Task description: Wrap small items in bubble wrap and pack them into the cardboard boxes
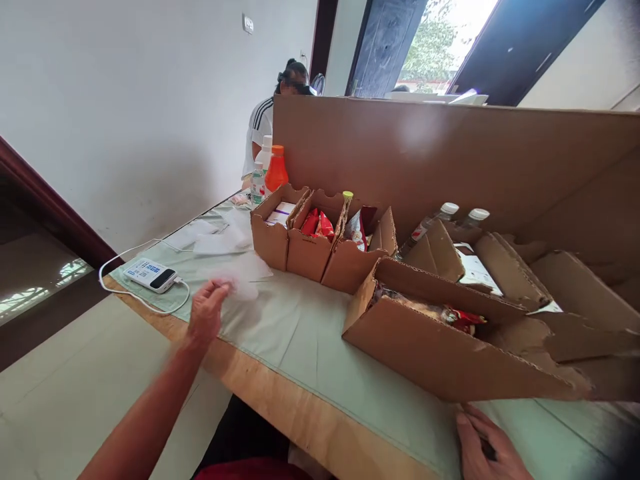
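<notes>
White sheet [243, 288] looks blurred in the left hand [206, 311].

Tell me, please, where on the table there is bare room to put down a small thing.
The widest bare patch of cloth lies between the left hand, the row of three small boxes and the long open box. It is crowded farther left, with thin sheets and bottles, and at right, with other boxes.

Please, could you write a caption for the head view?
Left hand pinching a thin sheet over the cloth, between a white device and cardboard boxes.
</notes>
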The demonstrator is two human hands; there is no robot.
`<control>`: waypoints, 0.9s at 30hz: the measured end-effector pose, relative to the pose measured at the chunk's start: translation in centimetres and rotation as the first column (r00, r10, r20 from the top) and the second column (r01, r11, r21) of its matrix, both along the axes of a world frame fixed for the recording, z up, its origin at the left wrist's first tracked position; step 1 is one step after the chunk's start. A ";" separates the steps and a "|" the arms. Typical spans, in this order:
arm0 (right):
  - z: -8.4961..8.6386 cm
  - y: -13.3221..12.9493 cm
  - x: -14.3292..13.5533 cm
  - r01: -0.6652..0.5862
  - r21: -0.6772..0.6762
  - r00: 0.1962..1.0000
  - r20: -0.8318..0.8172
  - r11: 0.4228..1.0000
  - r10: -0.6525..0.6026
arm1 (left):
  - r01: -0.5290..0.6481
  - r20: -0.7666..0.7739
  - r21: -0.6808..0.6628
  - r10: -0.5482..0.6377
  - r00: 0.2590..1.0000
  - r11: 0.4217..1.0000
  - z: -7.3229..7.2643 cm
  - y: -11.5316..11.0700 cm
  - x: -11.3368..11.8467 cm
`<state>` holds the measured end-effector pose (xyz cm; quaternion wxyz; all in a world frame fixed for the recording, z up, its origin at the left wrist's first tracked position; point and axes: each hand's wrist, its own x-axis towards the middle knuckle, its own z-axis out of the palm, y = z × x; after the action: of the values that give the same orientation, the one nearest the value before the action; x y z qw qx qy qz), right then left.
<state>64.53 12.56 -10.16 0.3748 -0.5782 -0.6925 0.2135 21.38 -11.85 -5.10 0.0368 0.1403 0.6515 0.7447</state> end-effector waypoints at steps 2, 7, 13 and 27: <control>0.6 -1.4 -0.5 -0.002 0.049 0.999 -0.041 0.999 0.004 | 0.092 0.083 -0.001 -0.092 0.992 0.996 -1.5 -0.1 3.9; 0.9 -7.0 -3.1 -0.202 0.177 0.971 -0.093 0.963 0.221 | 0.301 0.227 0.006 -0.294 0.928 0.954 -3.1 -0.2 11.7; 0.3 -12.3 -7.2 -0.499 -0.009 0.854 -0.174 0.867 0.490 | 0.554 0.215 -0.051 -0.533 0.818 0.831 -1.7 -0.4 15.2; 2.3 -12.8 -8.8 -0.628 -0.225 0.767 -0.341 0.745 0.544 | 0.849 0.081 -0.159 -0.850 0.520 0.504 -1.2 -1.3 19.1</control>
<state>55.74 -0.22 -7.86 0.2720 -0.3503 -0.7406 0.5047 40.50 -13.10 -6.32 0.4065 0.4405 0.5632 0.5688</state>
